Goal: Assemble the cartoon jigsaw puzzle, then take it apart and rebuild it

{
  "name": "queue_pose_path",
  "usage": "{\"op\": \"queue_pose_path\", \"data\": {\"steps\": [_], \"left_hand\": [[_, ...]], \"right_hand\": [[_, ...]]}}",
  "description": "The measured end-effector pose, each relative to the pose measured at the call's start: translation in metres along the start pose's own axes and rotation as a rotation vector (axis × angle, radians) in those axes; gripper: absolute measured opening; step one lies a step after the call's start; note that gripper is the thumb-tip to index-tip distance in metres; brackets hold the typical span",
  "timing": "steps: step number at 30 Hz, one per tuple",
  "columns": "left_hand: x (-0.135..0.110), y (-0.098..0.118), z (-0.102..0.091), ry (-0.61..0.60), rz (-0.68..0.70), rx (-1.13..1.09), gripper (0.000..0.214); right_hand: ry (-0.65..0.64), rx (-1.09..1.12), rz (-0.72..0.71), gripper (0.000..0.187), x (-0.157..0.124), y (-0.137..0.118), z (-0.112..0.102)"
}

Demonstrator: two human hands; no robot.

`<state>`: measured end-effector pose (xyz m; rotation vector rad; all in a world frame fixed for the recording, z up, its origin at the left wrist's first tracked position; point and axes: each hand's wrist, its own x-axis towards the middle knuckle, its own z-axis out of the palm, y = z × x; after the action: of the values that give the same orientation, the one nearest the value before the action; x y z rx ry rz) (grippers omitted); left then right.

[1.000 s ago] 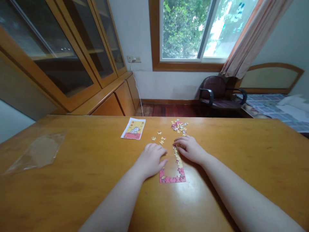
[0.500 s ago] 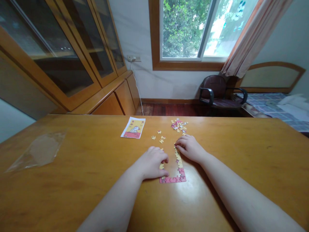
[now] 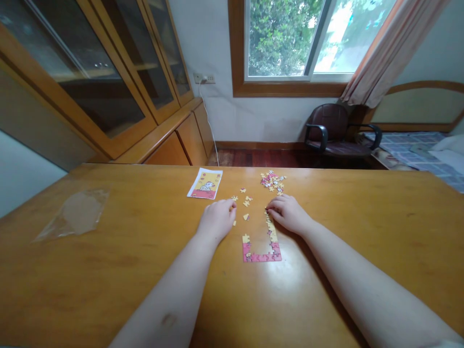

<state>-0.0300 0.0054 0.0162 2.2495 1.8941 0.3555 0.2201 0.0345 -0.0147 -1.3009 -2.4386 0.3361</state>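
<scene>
Left hand (image 3: 217,221) has slid up off the jigsaw border since a moment ago, and it's now curled just beside a few small loose yellow puzzle pieces (image 3: 247,202). Can't tell if it's pinching one. Right hand (image 3: 288,213) is cupped narrow, fingertips (image 3: 271,211) on the top end of the pink-and-yellow cardboard puzzle border (image 3: 261,257), a U-shaped run lower centre on the honey-wood tabletop (image 3: 380,217). Can't tell if it's gripping anything either. A messy pink-and-yellow pile of pieces (image 3: 272,181) sits further up, near a small printed picture card (image 3: 205,183).
</scene>
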Motion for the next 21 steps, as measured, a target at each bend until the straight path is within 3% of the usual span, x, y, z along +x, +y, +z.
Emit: {"op": "queue_pose_path", "data": {"steps": [4, 8, 10, 14, 19, 21], "left_hand": [[0.002, -0.001, 0.007, 0.021, -0.085, -0.035, 0.023], [0.002, 0.006, 0.014, 0.135, -0.124, -0.032, 0.027], [0.001, 0.015, 0.015, 0.171, -0.065, 0.027, 0.029], [0.003, 0.024, 0.009, 0.077, 0.047, 0.134, 0.027], [0.011, 0.001, -0.001, -0.027, 0.298, -0.016, 0.018], [0.012, -0.005, -0.001, -0.019, 0.306, -0.058, 0.018]], "right_hand": [[-0.005, 0.013, -0.008, 0.018, 0.001, 0.002, 0.003], [-0.005, 0.019, -0.006, 0.018, 0.001, 0.003, 0.005], [0.001, 0.024, -0.001, 0.019, 0.002, 0.003, 0.005], [0.016, 0.027, 0.009, 0.018, 0.002, 0.002, 0.005], [0.027, 0.034, 0.025, 0.018, 0.002, 0.002, 0.006], [0.027, 0.036, 0.033, 0.018, 0.002, 0.003, 0.006]]}}
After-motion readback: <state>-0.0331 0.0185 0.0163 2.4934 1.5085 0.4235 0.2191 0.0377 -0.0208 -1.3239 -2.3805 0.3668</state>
